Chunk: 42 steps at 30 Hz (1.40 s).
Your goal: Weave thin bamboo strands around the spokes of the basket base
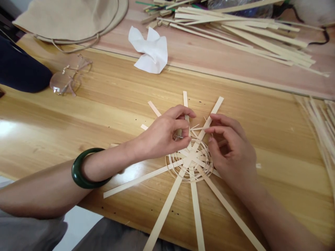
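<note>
A round woven bamboo base lies flat on the table, with long pale bamboo spokes radiating from it in all directions. Thin strands circle its centre. My left hand is over the base's upper left, thumb and fingers pinched on a thin bamboo strip beside an upright spoke. A dark green bangle circles my left wrist. My right hand is at the base's right, its curled fingertips among the spokes and thin strand ends. Whether those fingers grip anything is hidden.
The varnished wooden table holds folded glasses, a crumpled white tissue, and a beige cloth item. A pile of bamboo strips lies at the back, and more strips lie at the right edge.
</note>
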### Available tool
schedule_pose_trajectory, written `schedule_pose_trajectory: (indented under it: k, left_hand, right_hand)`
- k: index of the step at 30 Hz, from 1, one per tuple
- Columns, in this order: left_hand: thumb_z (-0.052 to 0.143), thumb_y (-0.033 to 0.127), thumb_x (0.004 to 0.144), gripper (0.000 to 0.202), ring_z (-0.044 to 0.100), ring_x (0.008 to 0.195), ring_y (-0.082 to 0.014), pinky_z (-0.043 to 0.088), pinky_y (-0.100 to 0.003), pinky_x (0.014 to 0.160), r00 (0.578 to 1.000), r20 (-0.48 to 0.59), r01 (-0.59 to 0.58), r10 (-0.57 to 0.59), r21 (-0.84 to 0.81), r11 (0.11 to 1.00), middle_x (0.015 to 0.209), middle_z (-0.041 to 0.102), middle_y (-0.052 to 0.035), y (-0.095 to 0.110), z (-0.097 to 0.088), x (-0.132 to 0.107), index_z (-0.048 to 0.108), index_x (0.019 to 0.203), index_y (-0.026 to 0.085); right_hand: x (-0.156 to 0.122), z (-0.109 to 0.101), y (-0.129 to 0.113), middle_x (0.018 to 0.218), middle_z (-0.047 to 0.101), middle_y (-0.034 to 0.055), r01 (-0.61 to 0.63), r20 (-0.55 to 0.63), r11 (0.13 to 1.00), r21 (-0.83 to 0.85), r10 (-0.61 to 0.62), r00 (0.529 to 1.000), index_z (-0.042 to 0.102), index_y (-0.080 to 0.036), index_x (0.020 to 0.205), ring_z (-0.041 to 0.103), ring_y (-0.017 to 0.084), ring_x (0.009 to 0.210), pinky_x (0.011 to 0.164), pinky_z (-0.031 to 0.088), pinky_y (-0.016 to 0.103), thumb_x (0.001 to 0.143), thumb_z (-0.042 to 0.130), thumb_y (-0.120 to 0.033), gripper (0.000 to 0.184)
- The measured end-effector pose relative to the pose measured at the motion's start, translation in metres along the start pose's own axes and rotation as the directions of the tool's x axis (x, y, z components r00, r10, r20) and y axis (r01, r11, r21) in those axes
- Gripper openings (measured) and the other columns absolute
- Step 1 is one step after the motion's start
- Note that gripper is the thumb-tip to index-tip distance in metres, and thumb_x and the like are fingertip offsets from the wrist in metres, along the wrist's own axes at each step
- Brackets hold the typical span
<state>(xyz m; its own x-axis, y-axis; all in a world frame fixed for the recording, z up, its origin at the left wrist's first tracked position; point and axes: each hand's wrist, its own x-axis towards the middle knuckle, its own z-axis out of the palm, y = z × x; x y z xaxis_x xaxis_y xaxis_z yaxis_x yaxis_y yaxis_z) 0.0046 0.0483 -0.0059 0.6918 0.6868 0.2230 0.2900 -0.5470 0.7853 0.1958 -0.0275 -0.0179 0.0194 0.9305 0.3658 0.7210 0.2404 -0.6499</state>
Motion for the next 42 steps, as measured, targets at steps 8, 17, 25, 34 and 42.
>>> schedule_pose_trajectory:
  k: [8, 17, 25, 34, 42]
  left_hand:
    - [0.064, -0.001, 0.073, 0.02, 0.058, 0.116, -0.0215, 0.052, -0.033, 0.089, 0.998, -0.013, 0.066, -0.067, -0.034, 0.997, 0.127, 0.057, -0.0088, 0.001, 0.001, 0.0, 0.058, 0.063, 0.015]
    - [0.065, -0.001, 0.073, 0.02, 0.063, 0.109, -0.0196, 0.05, -0.038, 0.1, 0.993, -0.026, 0.115, -0.115, -0.011, 0.993, 0.125, 0.059, -0.0086, 0.004, 0.003, 0.002, 0.058, 0.061, 0.014]
    - [0.064, 0.006, 0.084, 0.019, 0.06, 0.113, -0.019, 0.047, -0.039, 0.102, 0.999, -0.012, 0.039, -0.039, 0.017, 0.999, 0.128, 0.058, -0.0097, -0.001, 0.002, 0.0, 0.059, 0.068, 0.015]
    - [0.058, 0.012, 0.092, 0.019, 0.057, 0.119, -0.0216, 0.052, -0.037, 0.097, 0.998, -0.004, -0.063, 0.065, 0.126, 0.99, 0.131, 0.055, -0.0138, 0.0, 0.006, -0.003, 0.055, 0.074, 0.015]
    - [0.06, 0.03, 0.095, 0.018, 0.06, 0.112, -0.0274, 0.049, -0.043, 0.098, 0.988, 0.074, -0.152, 0.133, 0.473, 0.868, 0.123, 0.061, -0.0139, 0.009, -0.012, -0.01, 0.063, 0.092, 0.013]
  right_hand:
    - [0.001, 0.0, 0.001, 0.127, 0.063, 0.0109, 0.017, 0.004, 1.0, -0.012, -0.017, 1.0, 0.064, -0.022, 0.094, 0.068, 0.02, 0.097, 0.057, 0.057, 0.027, 0.086, 0.055, -0.01, 0.017]
    - [0.0, 0.0, 0.001, 0.129, 0.062, 0.0113, 0.078, 0.049, 0.996, -0.052, -0.075, 0.996, 0.063, -0.022, 0.088, 0.064, 0.024, 0.111, 0.07, 0.059, 0.032, 0.086, 0.058, -0.013, 0.011]
    - [0.0, 0.0, 0.003, 0.132, 0.061, 0.0102, 0.116, 0.083, 0.992, -0.045, -0.112, 0.99, 0.062, -0.023, 0.09, 0.062, 0.025, 0.115, 0.09, 0.057, 0.043, 0.088, 0.056, -0.013, 0.012]
    - [0.002, 0.002, 0.005, 0.137, 0.057, 0.0131, 0.196, 0.083, 0.979, -0.053, -0.192, 0.978, 0.063, -0.021, 0.105, 0.057, 0.026, 0.123, 0.099, 0.053, 0.046, 0.089, 0.053, -0.01, 0.022]
    - [0.004, 0.003, 0.008, 0.133, 0.06, 0.0137, 0.23, 0.097, 0.971, -0.057, -0.224, 0.97, 0.062, -0.02, 0.107, 0.053, 0.027, 0.126, 0.102, 0.048, 0.05, 0.089, 0.052, -0.008, 0.024]
